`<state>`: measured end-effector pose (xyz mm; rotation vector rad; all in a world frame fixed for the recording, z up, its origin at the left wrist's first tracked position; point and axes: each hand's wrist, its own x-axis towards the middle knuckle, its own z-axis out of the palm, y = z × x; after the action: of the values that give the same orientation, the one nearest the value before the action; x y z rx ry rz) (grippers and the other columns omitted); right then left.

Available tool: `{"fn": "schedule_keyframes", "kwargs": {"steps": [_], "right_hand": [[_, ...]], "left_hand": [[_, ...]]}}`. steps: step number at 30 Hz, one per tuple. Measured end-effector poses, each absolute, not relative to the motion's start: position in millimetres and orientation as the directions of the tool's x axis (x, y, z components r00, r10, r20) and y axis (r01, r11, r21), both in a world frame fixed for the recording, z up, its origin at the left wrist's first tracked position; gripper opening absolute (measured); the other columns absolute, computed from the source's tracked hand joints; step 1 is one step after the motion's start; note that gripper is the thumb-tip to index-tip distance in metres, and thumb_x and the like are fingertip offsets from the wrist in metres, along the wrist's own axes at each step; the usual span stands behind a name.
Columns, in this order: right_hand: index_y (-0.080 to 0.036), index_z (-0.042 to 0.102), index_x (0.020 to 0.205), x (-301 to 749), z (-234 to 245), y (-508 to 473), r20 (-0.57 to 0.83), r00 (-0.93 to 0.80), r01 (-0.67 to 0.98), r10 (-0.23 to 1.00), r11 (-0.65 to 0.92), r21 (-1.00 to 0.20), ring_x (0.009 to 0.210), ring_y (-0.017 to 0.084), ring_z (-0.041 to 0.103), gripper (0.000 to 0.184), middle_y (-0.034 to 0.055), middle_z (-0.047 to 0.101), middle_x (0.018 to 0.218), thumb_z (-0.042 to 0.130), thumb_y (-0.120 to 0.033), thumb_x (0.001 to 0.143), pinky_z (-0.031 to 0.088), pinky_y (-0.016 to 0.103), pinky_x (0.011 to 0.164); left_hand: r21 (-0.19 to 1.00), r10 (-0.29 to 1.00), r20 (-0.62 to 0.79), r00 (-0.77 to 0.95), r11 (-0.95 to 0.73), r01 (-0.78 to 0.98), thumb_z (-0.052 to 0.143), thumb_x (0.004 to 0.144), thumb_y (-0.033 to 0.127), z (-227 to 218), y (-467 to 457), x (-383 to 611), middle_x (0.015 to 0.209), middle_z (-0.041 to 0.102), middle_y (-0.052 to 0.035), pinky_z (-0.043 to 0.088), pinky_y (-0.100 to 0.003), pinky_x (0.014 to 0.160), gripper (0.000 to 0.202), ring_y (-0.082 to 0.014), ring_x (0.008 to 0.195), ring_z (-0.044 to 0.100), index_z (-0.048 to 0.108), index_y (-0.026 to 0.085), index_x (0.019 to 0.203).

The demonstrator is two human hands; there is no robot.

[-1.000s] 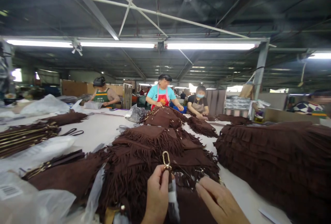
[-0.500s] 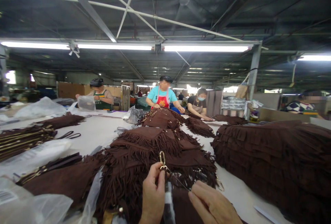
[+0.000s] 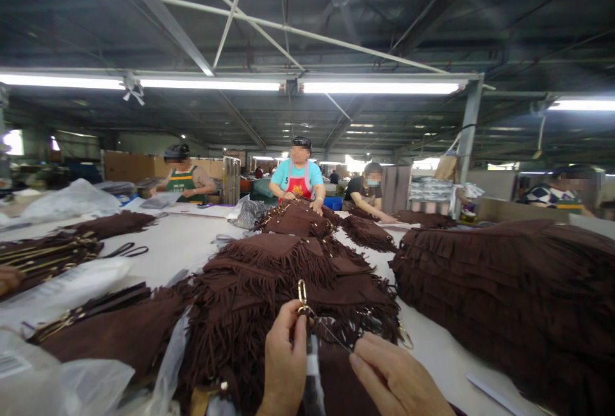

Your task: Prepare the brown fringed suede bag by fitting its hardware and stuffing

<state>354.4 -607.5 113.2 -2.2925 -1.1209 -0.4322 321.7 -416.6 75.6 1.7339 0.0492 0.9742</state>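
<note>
My left hand pinches a gold metal clasp on a dark strap, held upright at the bottom centre of the head view. My right hand is just to its right, fingertips pinched on a thin thread that runs up to the clasp. Behind both hands lies a pile of brown suede fringed bags. A second gold ring shows beside the right hand.
A large heap of brown fringed pieces fills the right of the white table. Brown straps with gold trim and clear plastic bags lie at left. Several other people work at the table's far end.
The view has shifted slightly; my hands stay together on the clasp, with the right hand drawing the thread a little. The person in the green apron lowered a plastic bag.
</note>
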Motion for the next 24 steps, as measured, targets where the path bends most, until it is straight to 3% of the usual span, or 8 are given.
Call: {"fn": "schedule_keyframes", "kwargs": {"steps": [24], "right_hand": [[-0.023,0.039,0.063,343.8,122.4,-606.6,0.483,0.592,0.794,0.645,-0.569,-0.212,0.056,0.016,0.055,0.032,-0.0016,0.056,0.064,0.036,-0.026,0.095,0.033,0.026,0.053]], "left_hand": [[0.807,0.458,0.581,0.673,-0.432,-0.402,0.045,0.094,0.031,70.2,-415.3,324.4,0.094,0.070,-0.0040,0.050,-0.029,0.079,0.023,-0.0189,0.086,0.065,0.061,0.020,0.106]]}}
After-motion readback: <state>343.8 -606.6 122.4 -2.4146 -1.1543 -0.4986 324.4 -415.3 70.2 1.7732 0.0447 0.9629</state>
